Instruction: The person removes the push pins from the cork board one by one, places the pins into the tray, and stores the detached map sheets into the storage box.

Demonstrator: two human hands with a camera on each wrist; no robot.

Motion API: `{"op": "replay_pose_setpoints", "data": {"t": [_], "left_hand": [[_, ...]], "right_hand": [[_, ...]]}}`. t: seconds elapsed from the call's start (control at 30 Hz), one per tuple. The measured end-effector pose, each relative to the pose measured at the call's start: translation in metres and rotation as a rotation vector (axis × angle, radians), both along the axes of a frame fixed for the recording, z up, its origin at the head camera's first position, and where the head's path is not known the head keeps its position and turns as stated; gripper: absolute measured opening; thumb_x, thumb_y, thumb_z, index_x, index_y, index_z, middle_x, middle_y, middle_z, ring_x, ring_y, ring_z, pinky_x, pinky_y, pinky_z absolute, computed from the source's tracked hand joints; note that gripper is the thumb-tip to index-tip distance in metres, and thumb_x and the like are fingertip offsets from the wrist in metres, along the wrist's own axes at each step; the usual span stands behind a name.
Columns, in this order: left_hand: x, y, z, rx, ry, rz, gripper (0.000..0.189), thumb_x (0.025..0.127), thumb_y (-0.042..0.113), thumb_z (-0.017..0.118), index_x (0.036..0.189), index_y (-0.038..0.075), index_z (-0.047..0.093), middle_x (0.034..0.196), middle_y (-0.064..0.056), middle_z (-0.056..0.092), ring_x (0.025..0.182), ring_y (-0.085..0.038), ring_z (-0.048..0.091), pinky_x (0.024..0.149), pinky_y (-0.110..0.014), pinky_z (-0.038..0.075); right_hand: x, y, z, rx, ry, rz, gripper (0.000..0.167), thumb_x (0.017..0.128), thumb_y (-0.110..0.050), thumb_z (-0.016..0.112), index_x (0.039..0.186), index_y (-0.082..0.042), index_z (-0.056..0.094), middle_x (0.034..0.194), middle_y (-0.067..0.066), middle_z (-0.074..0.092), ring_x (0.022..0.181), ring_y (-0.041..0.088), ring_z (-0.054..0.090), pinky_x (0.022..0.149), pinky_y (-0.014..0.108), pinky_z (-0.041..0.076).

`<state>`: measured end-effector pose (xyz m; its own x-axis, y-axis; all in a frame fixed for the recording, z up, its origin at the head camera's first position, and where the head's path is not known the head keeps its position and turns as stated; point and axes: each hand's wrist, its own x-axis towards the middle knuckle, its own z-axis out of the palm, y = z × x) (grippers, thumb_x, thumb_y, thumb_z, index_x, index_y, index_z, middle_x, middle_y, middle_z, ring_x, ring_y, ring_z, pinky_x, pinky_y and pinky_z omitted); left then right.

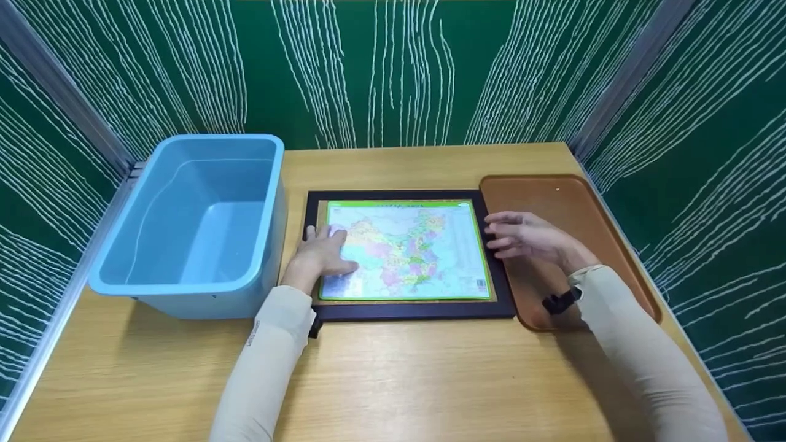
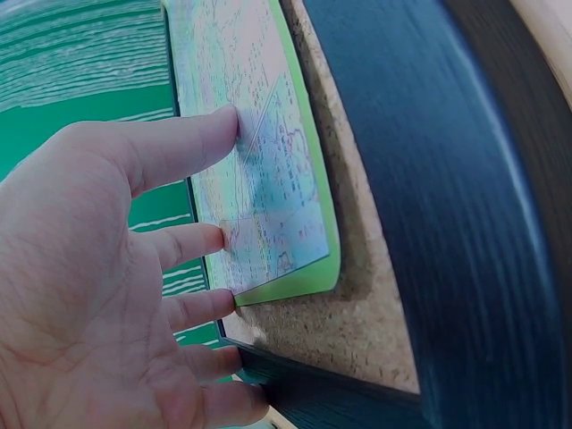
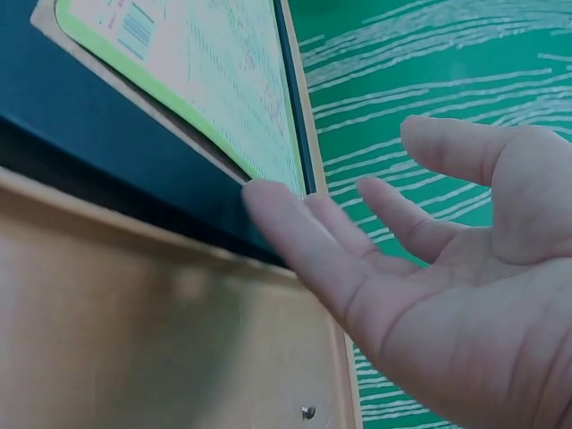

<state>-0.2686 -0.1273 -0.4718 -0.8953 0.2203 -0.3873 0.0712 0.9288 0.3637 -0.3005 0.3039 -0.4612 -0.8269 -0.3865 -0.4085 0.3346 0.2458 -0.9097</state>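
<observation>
A colourful map sheet (image 1: 399, 252) with a green border lies on a cork board (image 2: 366, 304) inside a dark frame (image 1: 417, 312). My left hand (image 1: 320, 255) is spread over the left side, its thumb and fingertips on the map's left part in the head view. In the left wrist view the map's green corner stands slightly off the cork. My right hand (image 1: 531, 238) hovers at the frame's right side, fingers loosely extended and holding nothing. In the right wrist view its fingertips (image 3: 268, 197) come right up to the frame's edge, close to the map's barcode side.
A deep light-blue bin (image 1: 276, 184) stands on the left of the wooden table (image 1: 393, 380). A brown tray (image 1: 589, 245) lies to the right, touching or overlapping the frame's edge, with a small shiny bit (image 3: 308, 413) on it. Green white-streaked walls (image 1: 405, 73) enclose the table.
</observation>
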Motion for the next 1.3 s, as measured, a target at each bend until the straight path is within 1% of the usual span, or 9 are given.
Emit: {"op": "replay_pose_setpoints", "data": {"t": [0.1, 0.2, 0.4, 0.6, 0.87, 1.2, 1.3], "left_hand": [[0.0006, -0.0001, 0.0002, 0.004, 0.001, 0.001, 0.086, 0.095, 0.049, 0.063, 0.162, 0.013, 0.025, 0.168, -0.023, 0.007, 0.151, -0.048, -0.008, 0.119, -0.065, 0.007], [0.0009, 0.0, 0.0003, 0.005, 0.006, -0.001, 0.086, 0.095, 0.05, 0.063, 0.162, 0.013, 0.025, 0.168, -0.023, 0.007, 0.151, -0.048, -0.007, 0.119, -0.064, 0.007], [0.0015, 0.0002, 0.0005, -0.001, 0.019, -0.011, 0.085, 0.095, 0.05, 0.063, 0.162, 0.012, 0.027, 0.167, -0.023, 0.009, 0.151, -0.05, -0.005, 0.118, -0.066, 0.01], [0.0008, -0.0001, -0.0004, -0.001, 0.021, -0.01, 0.085, 0.094, 0.051, 0.063, 0.162, 0.013, 0.027, 0.167, -0.023, 0.009, 0.15, -0.05, -0.005, 0.118, -0.066, 0.01], [-0.0002, 0.0, -0.0001, -0.009, 0.008, -0.006, 0.084, 0.094, 0.05, 0.063, 0.162, 0.014, 0.028, 0.167, -0.023, 0.008, 0.15, -0.051, -0.006, 0.117, -0.067, 0.009], [-0.0003, 0.0008, -0.0006, 0.0, 0.015, 0.0, 0.084, 0.094, 0.05, 0.064, 0.161, 0.014, 0.029, 0.167, -0.022, 0.01, 0.15, -0.05, -0.007, 0.117, -0.067, 0.008], [-0.0004, 0.0005, 0.0, 0.0, 0.014, -0.001, 0.085, 0.094, 0.05, 0.064, 0.161, 0.013, 0.028, 0.167, -0.022, 0.01, 0.15, -0.051, -0.007, 0.117, -0.068, 0.008]], "right_hand": [[0.0022, -0.003, 0.0006, 0.029, -0.015, 0.026, 0.069, 0.103, -0.03, 0.061, 0.155, 0.003, 0.029, 0.149, 0.027, 0.041, 0.125, 0.04, 0.057, 0.099, 0.049, 0.051], [0.0031, -0.0044, 0.0005, 0.046, -0.03, 0.029, 0.07, 0.103, -0.031, 0.062, 0.155, 0.002, 0.029, 0.15, 0.026, 0.042, 0.127, 0.039, 0.056, 0.099, 0.049, 0.051], [0.0028, -0.0051, -0.0002, 0.036, -0.04, 0.037, 0.068, 0.104, -0.028, 0.06, 0.156, 0.002, 0.028, 0.151, 0.026, 0.042, 0.131, 0.041, 0.053, 0.1, 0.051, 0.05], [0.0021, -0.0071, -0.0008, 0.017, -0.06, 0.017, 0.069, 0.105, -0.024, 0.059, 0.158, 0.0, 0.023, 0.153, 0.025, 0.041, 0.13, 0.041, 0.054, 0.099, 0.051, 0.051], [0.0028, -0.0067, -0.0032, -0.031, -0.074, -0.015, 0.076, 0.103, -0.027, 0.062, 0.16, 0.0, 0.019, 0.153, 0.026, 0.041, 0.13, 0.041, 0.054, 0.098, 0.052, 0.051], [0.0032, -0.0058, -0.008, -0.035, -0.074, -0.035, 0.066, 0.105, -0.02, 0.058, 0.157, 0.002, 0.025, 0.15, 0.027, 0.043, 0.128, 0.039, 0.057, 0.098, 0.05, 0.052], [0.0033, -0.0062, -0.0087, -0.048, -0.088, -0.052, 0.066, 0.105, -0.02, 0.059, 0.157, 0.002, 0.025, 0.149, 0.027, 0.043, 0.128, 0.038, 0.057, 0.098, 0.05, 0.051]]}}
